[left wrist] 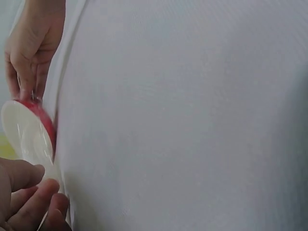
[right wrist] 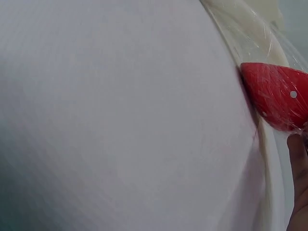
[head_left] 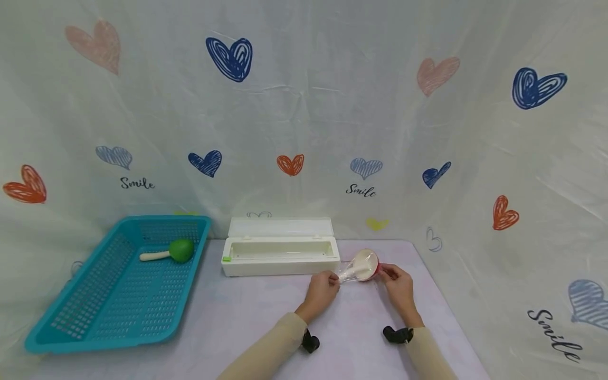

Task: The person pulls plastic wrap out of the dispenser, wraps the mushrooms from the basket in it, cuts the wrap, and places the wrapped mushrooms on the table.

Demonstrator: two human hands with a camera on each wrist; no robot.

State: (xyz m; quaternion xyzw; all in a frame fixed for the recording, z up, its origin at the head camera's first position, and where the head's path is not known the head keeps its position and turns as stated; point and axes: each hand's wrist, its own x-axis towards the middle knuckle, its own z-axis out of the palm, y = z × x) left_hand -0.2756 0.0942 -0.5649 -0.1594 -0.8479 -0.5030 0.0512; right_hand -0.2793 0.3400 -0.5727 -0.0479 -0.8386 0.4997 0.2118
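Observation:
A ladle (head_left: 364, 264), with a white bowl inside, a red back and a white handle, is wrapped in clear plastic film (right wrist: 269, 41). White dots show on its red back in the right wrist view. My left hand (head_left: 319, 296) pinches the wrapped handle end, its fingers (left wrist: 36, 207) curled in the left wrist view. At the bowl end, my right hand (head_left: 400, 293) pinches the film close to the red rim. Only part of that hand shows in the right wrist view. The bowl's white side faces up, tilted.
A long white box (head_left: 280, 268) with its lid (head_left: 280, 227) raised stands behind the left hand. On the left, a blue basket (head_left: 114, 345) holds a green ladle (head_left: 181, 250) with a white handle. A heart-printed sheet (head_left: 309, 116) hangs behind the table (head_left: 237, 316).

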